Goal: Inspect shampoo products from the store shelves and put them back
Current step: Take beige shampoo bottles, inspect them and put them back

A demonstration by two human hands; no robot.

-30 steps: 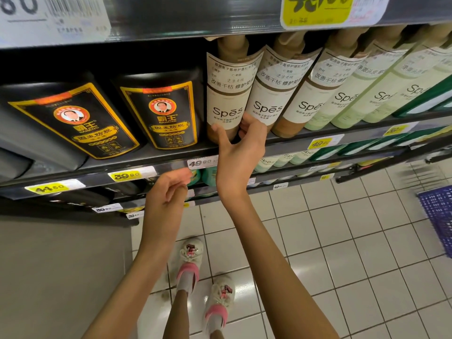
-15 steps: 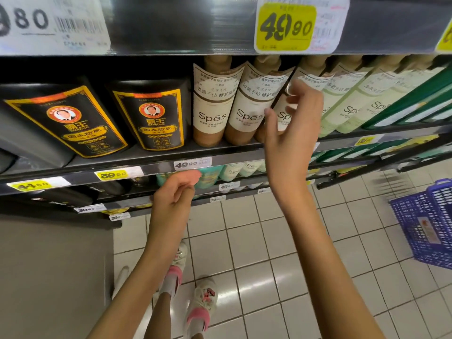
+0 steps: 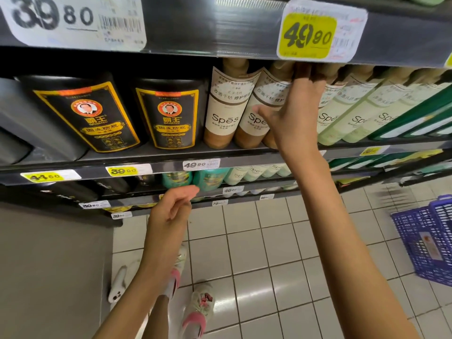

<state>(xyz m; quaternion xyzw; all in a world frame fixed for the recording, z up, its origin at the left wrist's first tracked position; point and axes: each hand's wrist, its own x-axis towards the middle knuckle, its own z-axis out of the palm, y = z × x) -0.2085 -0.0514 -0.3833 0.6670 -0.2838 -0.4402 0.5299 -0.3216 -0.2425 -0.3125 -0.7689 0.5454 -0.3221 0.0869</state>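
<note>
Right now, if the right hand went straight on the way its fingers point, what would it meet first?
Likely the neck of the third brown, white-labelled Spes shampoo bottle, at the fingertips of the right hand; depth is unclear under the dark metal shelf.

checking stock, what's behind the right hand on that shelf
A brown shampoo bottle stands behind the right hand; only its base shows. Its label and neck are covered, and shadow under the upper shelf hides whether the hand grips it.

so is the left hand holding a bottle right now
No, the left hand is in mid-air below the bottles, its fingers loosely curled with nothing in them.
</note>
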